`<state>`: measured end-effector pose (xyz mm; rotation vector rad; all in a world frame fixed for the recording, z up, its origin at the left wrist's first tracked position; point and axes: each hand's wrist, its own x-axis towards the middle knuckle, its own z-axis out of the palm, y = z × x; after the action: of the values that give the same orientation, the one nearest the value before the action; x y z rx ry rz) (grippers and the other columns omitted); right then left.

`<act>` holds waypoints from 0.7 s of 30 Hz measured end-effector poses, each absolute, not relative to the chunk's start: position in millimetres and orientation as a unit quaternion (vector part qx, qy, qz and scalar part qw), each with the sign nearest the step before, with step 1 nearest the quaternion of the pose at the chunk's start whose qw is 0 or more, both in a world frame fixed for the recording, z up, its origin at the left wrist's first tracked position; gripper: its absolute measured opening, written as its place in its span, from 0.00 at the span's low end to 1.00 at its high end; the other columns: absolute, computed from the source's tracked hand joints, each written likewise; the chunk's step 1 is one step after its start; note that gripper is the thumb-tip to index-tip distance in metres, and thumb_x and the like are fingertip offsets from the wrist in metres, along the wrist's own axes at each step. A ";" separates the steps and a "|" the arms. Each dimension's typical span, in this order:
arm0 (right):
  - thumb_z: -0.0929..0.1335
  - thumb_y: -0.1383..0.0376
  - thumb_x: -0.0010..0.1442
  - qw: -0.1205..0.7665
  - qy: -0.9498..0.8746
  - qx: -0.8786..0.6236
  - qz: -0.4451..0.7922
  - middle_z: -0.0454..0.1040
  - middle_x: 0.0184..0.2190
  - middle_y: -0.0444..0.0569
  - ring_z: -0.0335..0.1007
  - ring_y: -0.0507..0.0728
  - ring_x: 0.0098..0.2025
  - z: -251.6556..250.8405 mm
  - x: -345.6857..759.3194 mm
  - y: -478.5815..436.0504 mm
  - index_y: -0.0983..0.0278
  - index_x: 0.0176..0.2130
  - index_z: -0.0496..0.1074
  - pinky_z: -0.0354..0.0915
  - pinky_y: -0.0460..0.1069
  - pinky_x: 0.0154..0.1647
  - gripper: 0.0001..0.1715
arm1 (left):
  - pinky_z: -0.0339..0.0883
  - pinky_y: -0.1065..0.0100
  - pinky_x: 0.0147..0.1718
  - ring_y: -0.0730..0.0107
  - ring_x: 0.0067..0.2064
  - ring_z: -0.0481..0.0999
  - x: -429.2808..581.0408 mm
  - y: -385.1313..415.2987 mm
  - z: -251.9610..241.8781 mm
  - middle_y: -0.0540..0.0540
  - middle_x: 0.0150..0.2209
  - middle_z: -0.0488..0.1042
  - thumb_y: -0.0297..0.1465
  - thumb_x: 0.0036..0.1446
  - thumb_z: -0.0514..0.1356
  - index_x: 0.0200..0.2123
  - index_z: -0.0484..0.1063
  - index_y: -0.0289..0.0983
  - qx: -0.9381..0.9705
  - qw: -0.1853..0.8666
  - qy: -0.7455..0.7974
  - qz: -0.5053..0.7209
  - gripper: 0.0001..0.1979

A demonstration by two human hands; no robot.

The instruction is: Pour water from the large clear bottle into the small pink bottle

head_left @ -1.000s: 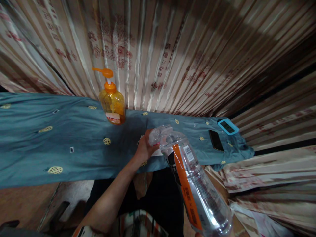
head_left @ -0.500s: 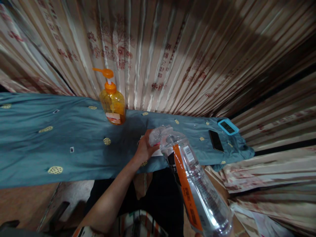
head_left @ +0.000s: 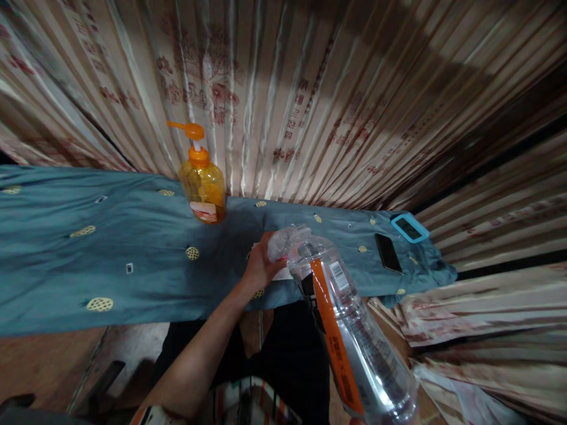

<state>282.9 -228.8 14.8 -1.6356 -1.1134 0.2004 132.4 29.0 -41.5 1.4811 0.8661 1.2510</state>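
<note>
My left hand (head_left: pixel 260 264) is closed around a small clear plastic container (head_left: pixel 280 243) with a red mark low on it; whether it is a cup or a bottle I cannot tell. Tilted over my lap is a large clear plastic bottle (head_left: pixel 349 336) with an orange and black label and a barcode. Its upper end meets or overlaps the small container, and its base points down to the right. Only a sliver of my right hand (head_left: pixel 355 421) shows at the bottom edge, against the lower part of the bottle. Something white (head_left: pixel 282 274) lies below my left hand, mostly covered.
An amber pump bottle (head_left: pixel 204 192) with an orange top stands on the teal pineapple-print cloth (head_left: pixel 150 283) to the left. A black phone (head_left: pixel 388 252) and a light-blue framed digital device (head_left: pixel 410 228) lie at the right end. Pleated curtains (head_left: pixel 266 118) hang behind and to the right.
</note>
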 end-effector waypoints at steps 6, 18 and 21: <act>0.70 0.53 0.66 0.544 -0.470 -0.690 0.082 0.69 0.62 0.54 0.70 0.65 0.59 14.5 282.2 -228.6 0.61 0.61 0.67 0.69 0.66 0.58 0.29 | 0.73 0.63 0.42 0.60 0.43 0.79 132.2 29.4 -42.6 0.44 0.43 0.79 0.39 0.50 0.69 0.52 0.70 0.36 0.613 0.481 0.351 0.519 0.27; 0.70 0.53 0.66 0.542 -0.471 -0.690 0.087 0.70 0.61 0.54 0.71 0.64 0.58 14.1 283.0 -228.4 0.61 0.61 0.67 0.70 0.65 0.57 0.29 | 0.73 0.63 0.43 0.59 0.44 0.80 132.9 28.2 -42.5 0.43 0.44 0.79 0.34 0.48 0.69 0.52 0.70 0.36 0.600 0.491 0.370 0.512 0.27; 0.70 0.53 0.66 0.542 -0.470 -0.691 0.087 0.70 0.60 0.54 0.72 0.64 0.58 12.6 283.1 -229.1 0.61 0.61 0.67 0.71 0.65 0.56 0.29 | 0.74 0.62 0.43 0.59 0.44 0.79 133.3 28.5 -43.4 0.44 0.44 0.79 0.36 0.48 0.70 0.52 0.70 0.36 0.599 0.492 0.366 0.515 0.28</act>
<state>283.1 -229.1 12.6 -1.6418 -1.1166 0.2061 133.3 28.5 -43.4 1.4531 0.8889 1.2490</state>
